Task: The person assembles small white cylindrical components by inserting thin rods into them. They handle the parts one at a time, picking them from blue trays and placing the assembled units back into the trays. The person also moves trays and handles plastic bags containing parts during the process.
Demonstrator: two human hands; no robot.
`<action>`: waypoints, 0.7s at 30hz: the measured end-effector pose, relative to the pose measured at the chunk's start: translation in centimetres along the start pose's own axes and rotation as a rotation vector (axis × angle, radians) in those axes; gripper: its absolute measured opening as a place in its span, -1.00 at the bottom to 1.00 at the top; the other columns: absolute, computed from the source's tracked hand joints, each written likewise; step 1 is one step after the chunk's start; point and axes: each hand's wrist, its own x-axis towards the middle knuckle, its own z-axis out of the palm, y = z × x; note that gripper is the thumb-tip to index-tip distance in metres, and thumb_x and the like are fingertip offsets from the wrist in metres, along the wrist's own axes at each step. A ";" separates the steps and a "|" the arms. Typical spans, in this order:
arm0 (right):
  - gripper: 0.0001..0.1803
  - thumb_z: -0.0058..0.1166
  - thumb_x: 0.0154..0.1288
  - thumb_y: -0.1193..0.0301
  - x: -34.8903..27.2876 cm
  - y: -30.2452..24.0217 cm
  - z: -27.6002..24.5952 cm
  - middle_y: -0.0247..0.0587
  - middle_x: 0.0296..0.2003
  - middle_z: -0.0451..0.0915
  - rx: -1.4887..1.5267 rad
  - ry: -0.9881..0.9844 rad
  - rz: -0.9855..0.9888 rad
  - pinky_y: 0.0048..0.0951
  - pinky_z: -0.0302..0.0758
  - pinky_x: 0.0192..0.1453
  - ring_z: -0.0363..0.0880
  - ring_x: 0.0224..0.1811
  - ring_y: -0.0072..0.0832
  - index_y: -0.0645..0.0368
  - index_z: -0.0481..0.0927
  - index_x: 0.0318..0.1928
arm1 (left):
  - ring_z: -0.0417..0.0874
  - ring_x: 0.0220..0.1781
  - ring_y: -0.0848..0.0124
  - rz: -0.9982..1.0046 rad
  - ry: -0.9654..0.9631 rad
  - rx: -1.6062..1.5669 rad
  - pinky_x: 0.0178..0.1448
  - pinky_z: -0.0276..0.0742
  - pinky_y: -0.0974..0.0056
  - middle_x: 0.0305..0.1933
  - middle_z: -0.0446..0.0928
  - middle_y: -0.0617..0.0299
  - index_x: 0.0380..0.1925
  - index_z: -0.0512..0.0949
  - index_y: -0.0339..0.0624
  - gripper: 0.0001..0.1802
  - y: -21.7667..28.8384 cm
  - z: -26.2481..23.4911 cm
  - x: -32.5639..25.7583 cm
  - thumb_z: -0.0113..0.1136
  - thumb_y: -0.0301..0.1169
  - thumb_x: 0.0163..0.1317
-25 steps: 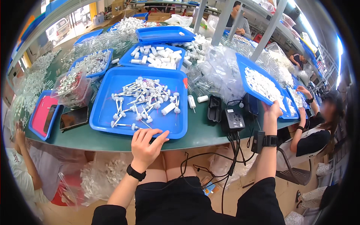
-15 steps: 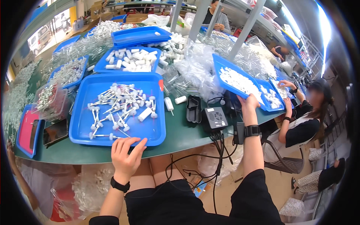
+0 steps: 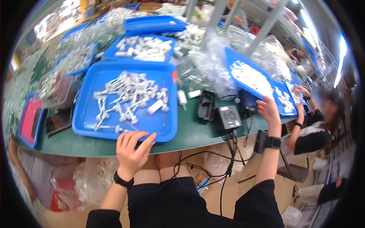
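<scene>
My left hand [image 3: 134, 152] lies with outstretched fingers over the near rim of a large blue tray [image 3: 125, 67]. Inside that tray is a loose heap of white-capped stems [image 3: 133, 91], like small applicators, with one thick white cap [image 3: 155, 106] among them. Further right, my right hand [image 3: 269, 111] is at the near edge of a tilted blue tray [image 3: 232, 60] filled with small white pieces [image 3: 251, 78]. Its fingers are loosely bent and apart, touching or just off that rim; blur hides the exact contact.
A black box with cables [image 3: 227, 117] and a black holder [image 3: 206, 106] stand between the trays. White caps fill another blue tray [image 3: 108, 53] behind. Left are a phone [image 3: 59, 121] and a clear tub [image 3: 56, 89]. A co-worker's hands [image 3: 301, 91] work at right.
The whole view has shifted a little. My right hand has drawn back and to the right along the tilted tray's edge, its grip loosened. My left hand stays on the large tray's rim.
</scene>
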 end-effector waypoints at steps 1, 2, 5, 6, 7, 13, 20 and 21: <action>-0.74 -0.10 0.25 0.23 -0.1 0.0 -0.7 -0.27 -0.52 0.50 0.010 -0.066 0.023 -0.61 0.16 -0.63 0.24 -0.67 -0.65 0.13 0.36 -0.17 | 0.49 -0.26 0.36 0.001 -0.002 0.002 -0.09 0.35 0.22 -0.30 0.49 0.35 -0.25 0.61 0.05 -0.66 -0.1 0.0 -0.1 0.29 -0.43 -0.14; -0.77 -0.09 0.26 0.25 -0.5 0.0 -0.8 -0.37 -0.61 0.44 0.027 -0.045 0.072 -0.63 0.02 -0.72 0.11 -0.75 -0.69 0.11 0.35 -0.20 | 0.49 -0.26 0.37 0.004 -0.002 0.003 -0.08 0.35 0.22 -0.29 0.49 0.36 -0.25 0.60 0.05 -0.66 -0.2 0.0 -0.2 0.29 -0.43 -0.14; -0.67 -0.06 0.26 0.21 -1.8 -0.4 -1.0 -0.39 -0.62 0.40 0.006 -0.096 0.074 -0.66 -0.01 -0.72 0.06 -0.75 -0.73 0.15 0.31 -0.09 | 0.49 -0.26 0.38 0.005 0.012 0.001 -0.07 0.35 0.22 -0.27 0.49 0.36 -0.24 0.60 0.06 -0.67 -0.3 0.1 -0.4 0.28 -0.42 -0.12; -0.64 -0.06 0.26 0.21 -1.9 -0.4 -0.9 -0.38 -0.62 0.39 0.017 -0.101 0.074 -0.66 -0.01 -0.72 0.05 -0.75 -0.73 0.17 0.31 -0.06 | 0.49 -0.27 0.37 0.000 0.022 -0.002 -0.08 0.35 0.22 -0.28 0.49 0.35 -0.25 0.60 0.05 -0.68 -0.3 0.1 -0.4 0.28 -0.43 -0.12; -0.63 -0.06 0.26 0.20 -1.8 -0.5 -0.5 -0.38 -0.61 0.39 0.001 -0.097 0.078 -0.66 -0.01 -0.72 0.05 -0.75 -0.73 0.17 0.31 -0.04 | 0.49 -0.28 0.36 -0.004 0.030 -0.006 -0.10 0.35 0.22 -0.29 0.50 0.34 -0.26 0.61 0.03 -0.69 -0.3 0.1 -0.5 0.28 -0.44 -0.12; -0.63 -0.06 0.25 0.23 -2.4 -0.3 0.3 -0.39 -0.62 0.39 -0.118 -0.036 0.033 -0.67 -0.02 -0.71 0.04 -0.75 -0.74 0.16 0.34 -0.02 | 0.49 -0.26 0.39 0.000 0.022 0.003 -0.05 0.36 0.22 -0.26 0.48 0.36 -0.22 0.59 0.08 -0.64 -0.5 0.2 -0.6 0.23 -0.47 -0.11; -0.57 0.01 0.19 0.23 -5.6 -0.1 1.1 -0.32 -0.69 0.40 -0.836 0.230 -0.298 -0.56 0.18 -0.65 0.27 -0.71 -0.63 0.23 0.37 -0.03 | 0.49 -0.28 0.38 -0.011 0.024 -0.015 -0.09 0.34 0.24 -0.29 0.50 0.35 -0.26 0.61 0.05 -0.67 -0.4 0.3 -0.7 0.26 -0.50 -0.12; -0.57 0.02 0.18 0.23 -7.1 0.1 1.5 -0.27 -0.69 0.41 -1.126 0.297 -0.517 -0.51 0.23 -0.62 0.30 -0.70 -0.59 0.26 0.37 -0.03 | 0.49 -0.28 0.38 -0.014 0.026 -0.030 -0.09 0.33 0.25 -0.29 0.51 0.36 -0.26 0.61 0.05 -0.67 -0.4 0.4 -0.5 0.26 -0.50 -0.12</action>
